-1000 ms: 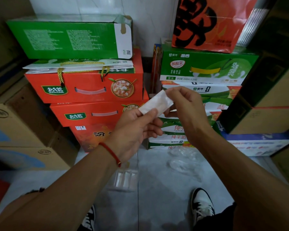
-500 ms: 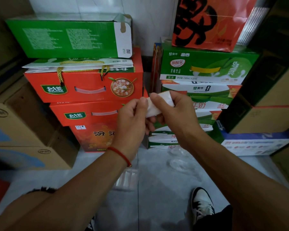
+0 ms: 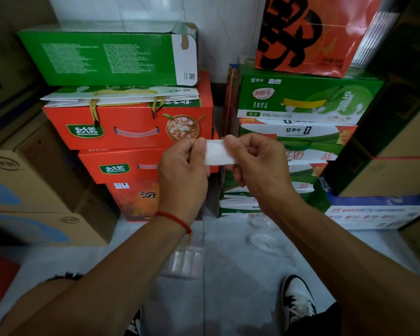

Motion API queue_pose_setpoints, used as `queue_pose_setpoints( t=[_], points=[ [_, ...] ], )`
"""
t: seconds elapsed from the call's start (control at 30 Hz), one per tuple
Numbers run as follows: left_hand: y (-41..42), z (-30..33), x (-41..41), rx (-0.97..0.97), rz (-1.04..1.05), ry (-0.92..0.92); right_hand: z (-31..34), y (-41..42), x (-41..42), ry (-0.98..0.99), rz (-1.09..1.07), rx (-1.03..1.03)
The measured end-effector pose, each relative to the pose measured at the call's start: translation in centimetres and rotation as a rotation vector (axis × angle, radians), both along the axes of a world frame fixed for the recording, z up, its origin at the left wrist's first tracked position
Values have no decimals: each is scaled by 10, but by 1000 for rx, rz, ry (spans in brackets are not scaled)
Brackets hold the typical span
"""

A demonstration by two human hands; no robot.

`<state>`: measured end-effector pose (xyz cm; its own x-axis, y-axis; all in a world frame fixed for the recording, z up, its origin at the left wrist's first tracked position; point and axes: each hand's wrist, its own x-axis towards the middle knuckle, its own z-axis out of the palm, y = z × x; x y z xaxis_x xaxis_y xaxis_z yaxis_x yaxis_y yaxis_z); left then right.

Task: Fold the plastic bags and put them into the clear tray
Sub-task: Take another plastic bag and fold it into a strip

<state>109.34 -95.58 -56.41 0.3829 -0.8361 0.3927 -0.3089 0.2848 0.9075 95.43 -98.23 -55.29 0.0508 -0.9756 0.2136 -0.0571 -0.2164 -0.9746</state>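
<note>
Both hands are up in front of the person, close together. The left hand [image 3: 182, 170] pinches one end of a small white folded plastic bag [image 3: 216, 152], and the right hand [image 3: 257, 166] pinches the other end. The bag sits flat between the thumbs and fingers. I think it is held tight like this so the fold stays neat and does not pop open.

The clear tray [image 3: 183, 261] lies on the floor [image 3: 228, 299], right below the left arm. It looks like some folded bags are inside, but it is blurry. More loose clear bags [image 3: 264, 236] lie on the floor just to the right of the tray, waiting for their turn.

Stacks of red and green boxes [image 3: 131, 127] stand close behind. A shoe [image 3: 297, 299] is near the bottom. To drop the bag in, the hands must go down, and the left arm is over the tray, so it is a bit in the way.
</note>
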Motion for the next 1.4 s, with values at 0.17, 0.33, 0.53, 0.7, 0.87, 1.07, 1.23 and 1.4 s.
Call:
queue_pose_setpoints(
  t=[0.17, 0.33, 0.53, 0.7, 0.87, 1.07, 1.23, 1.4],
  points=[
    [3, 0, 3, -28, -14, -40, 5, 0, -9, -125, 211, 186],
    [5, 2, 2, -13, -143, -11, 3, 1, -12, -68, 272, 137],
    [10, 13, 3, 136, -445, 338, 6, -3, -24, -49, 222, 68],
    [10, 8, 3, 151, -463, 274, 4, -2, -27, -17, 246, 56],
    [9, 9, 7, 151, -449, 281, 6, -2, -33, 3, 308, 93],
    [8, 11, 11, 177, -488, 343, 5, -1, -34, 20, 297, 62],
    [8, 14, 13, 195, -516, 397, 6, -2, -35, 14, 278, 46],
    [6, 13, 14, 165, -459, 429, 6, -3, -39, -13, 319, 80]
  ],
)
